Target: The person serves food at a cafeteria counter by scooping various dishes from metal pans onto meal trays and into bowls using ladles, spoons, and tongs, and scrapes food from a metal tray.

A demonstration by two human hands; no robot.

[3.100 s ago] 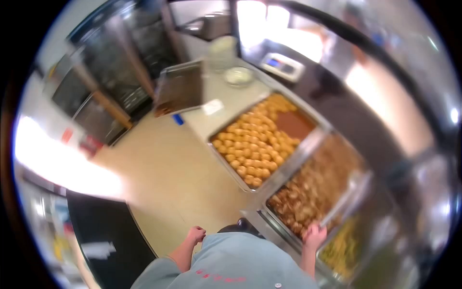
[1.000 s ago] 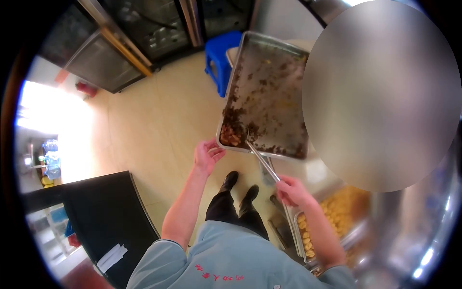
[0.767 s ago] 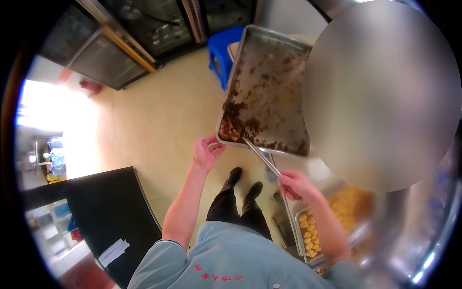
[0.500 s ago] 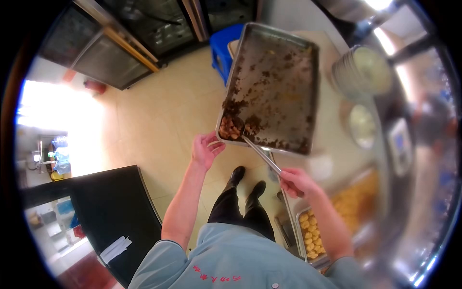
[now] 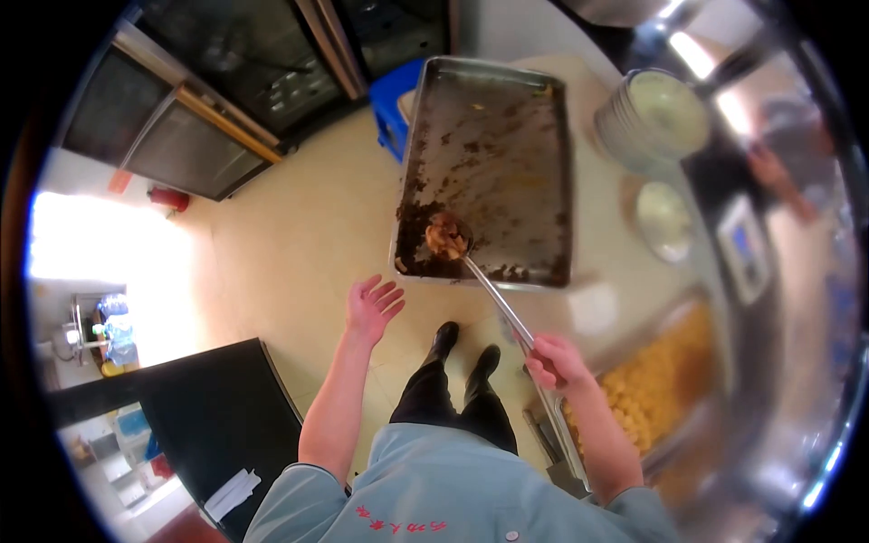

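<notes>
My right hand (image 5: 554,362) is wrapped round the long metal handle of a ladle (image 5: 498,299). Brown, glossy chunks of food (image 5: 446,237) fill the ladle's bowl, which is over the near left corner of a large metal tray (image 5: 511,172). Dark crumbs and smears cover much of the tray's bottom. My left hand (image 5: 373,308) is open with fingers spread, just off the tray's near left corner, and holds nothing.
A tray of yellow food pieces (image 5: 652,389) lies to the right. Stacked bowls (image 5: 665,113) and a pale bowl (image 5: 663,222) stand on the counter. A blue stool (image 5: 391,109) is behind the tray, a black surface (image 5: 213,421) at lower left. Another person's arm (image 5: 780,181) shows at far right.
My left hand has come away from the tray's corner. The ladle's bowl has come up from that corner with brown chunks in it, and the corner now shows mostly dark residue.
</notes>
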